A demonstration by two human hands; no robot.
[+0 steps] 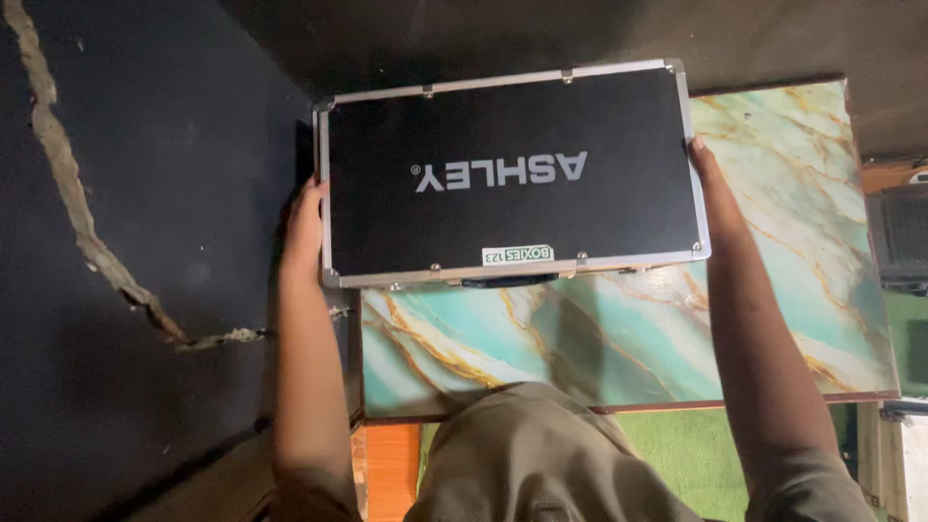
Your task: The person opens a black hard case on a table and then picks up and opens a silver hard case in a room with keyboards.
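One case [507, 174] is present: rectangular, flat, with matte black panels, a bright metal edge frame, riveted metal corners and one dark handle on the near edge. Two hands hold it, one at each short end. The left hand [303, 224] presses flat against the left end, fingers together and wrapped behind the frame. The right hand [704, 172] presses against the right end; its fingertips are hidden behind the frame, so their spread cannot be determined. The case sits between the fingers, over one tabletop [628, 338] of glossy green-and-white marble pattern with gold veins.
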